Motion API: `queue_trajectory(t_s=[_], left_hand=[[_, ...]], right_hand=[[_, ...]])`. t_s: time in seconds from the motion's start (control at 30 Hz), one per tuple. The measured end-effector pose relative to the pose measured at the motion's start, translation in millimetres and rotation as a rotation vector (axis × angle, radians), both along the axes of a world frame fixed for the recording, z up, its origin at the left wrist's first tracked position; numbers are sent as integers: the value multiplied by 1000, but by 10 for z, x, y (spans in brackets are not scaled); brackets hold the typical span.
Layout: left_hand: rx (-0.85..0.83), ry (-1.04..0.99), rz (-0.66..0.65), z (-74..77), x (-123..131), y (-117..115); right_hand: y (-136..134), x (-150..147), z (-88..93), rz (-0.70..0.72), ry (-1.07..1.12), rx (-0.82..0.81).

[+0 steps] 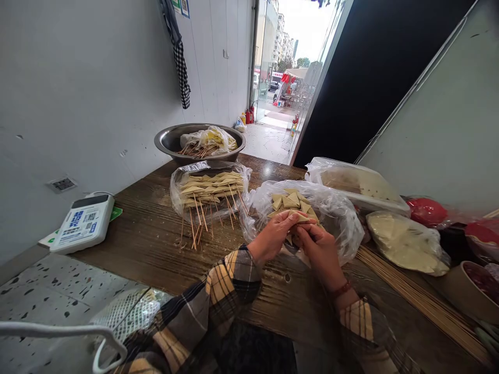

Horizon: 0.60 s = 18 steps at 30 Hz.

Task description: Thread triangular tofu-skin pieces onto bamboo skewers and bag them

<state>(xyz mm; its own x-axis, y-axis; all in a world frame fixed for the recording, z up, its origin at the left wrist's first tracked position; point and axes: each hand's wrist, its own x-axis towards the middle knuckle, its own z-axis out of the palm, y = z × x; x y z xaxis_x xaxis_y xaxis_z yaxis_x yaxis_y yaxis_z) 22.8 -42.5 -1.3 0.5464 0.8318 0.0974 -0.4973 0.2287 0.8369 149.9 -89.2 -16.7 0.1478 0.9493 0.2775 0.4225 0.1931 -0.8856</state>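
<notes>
My left hand and my right hand meet above an open clear plastic bag. Between the fingertips of both hands is a pale folded triangle of what looks like tofu skin. Under it, several more such tofu-skin triangles lie heaped in the bag, partly hidden by my hands. To the left, a second plastic bag holds rows of threaded pale pieces, their thin wooden sticks pointing toward me. Whether my right fingers also hold a stick cannot be seen.
A steel basin with bagged skewers stands at the back left of the wooden table. A white box-shaped device is at the left edge. At right lie loose bamboo sticks, a bag of pale sheets and a bowl.
</notes>
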Motion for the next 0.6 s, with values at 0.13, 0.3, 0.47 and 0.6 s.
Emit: queue_trajectory(t_s=[0.13,0.3,0.47,0.6], left_hand=[[-80,-25,23,44,-112,74],[-76,-97,140,108,-240,197],[-60,-56,116,82,-209,190],[-68,-46,55,33,-111,116]], right_hand=[[0,-17,27,83,50,-59],[-7,-43,21,107,-6,-31],[12,-30,-41,67,-25,14],[29,-18,-39,47,-43,35]])
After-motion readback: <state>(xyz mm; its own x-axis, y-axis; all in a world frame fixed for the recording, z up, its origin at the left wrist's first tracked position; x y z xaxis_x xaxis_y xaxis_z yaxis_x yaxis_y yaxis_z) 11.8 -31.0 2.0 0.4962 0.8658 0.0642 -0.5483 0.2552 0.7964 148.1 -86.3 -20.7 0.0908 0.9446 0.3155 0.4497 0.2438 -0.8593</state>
